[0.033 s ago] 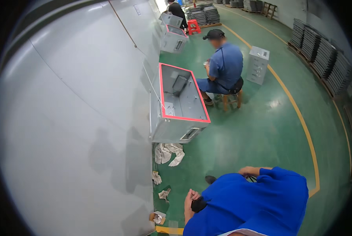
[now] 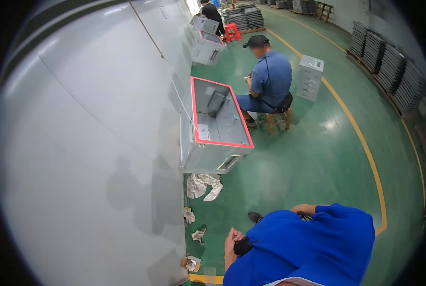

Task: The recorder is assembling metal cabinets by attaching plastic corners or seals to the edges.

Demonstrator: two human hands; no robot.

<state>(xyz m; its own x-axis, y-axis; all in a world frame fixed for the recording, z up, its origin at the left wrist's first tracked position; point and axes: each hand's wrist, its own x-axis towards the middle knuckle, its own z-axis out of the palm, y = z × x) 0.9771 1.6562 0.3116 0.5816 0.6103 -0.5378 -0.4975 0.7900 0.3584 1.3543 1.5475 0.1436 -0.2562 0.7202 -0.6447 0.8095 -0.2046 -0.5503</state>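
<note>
Low in the picture, beside my blue shirt (image 2: 308,243), is my left hand (image 2: 233,235) with its fingers curled in. A soft-looking black thing (image 2: 243,246) lies against that hand; its kind does not show, and whether the fingers grip it is unclear. My right hand (image 2: 300,209) is at the far edge of the shirt, its fingers mostly hidden. Something dark and thin (image 2: 307,217) shows just below it. Ahead and to the left stands a grey metal cabinet (image 2: 213,157) with a pink-red rim and an open top, apart from both hands.
A co-worker (image 2: 272,78) sits on a wooden stool (image 2: 280,120) beyond the cabinet. Along the grey wall (image 2: 94,143) lie a crumpled cloth (image 2: 203,185), a glove (image 2: 189,215) and a small carton (image 2: 191,263). Another box (image 2: 310,78) stands right; stacked grey panels (image 2: 389,66) line the far right.
The view has shifted very slightly, and a little more of my dark shoe shows. Both hands keep nearly the same place and shape.
</note>
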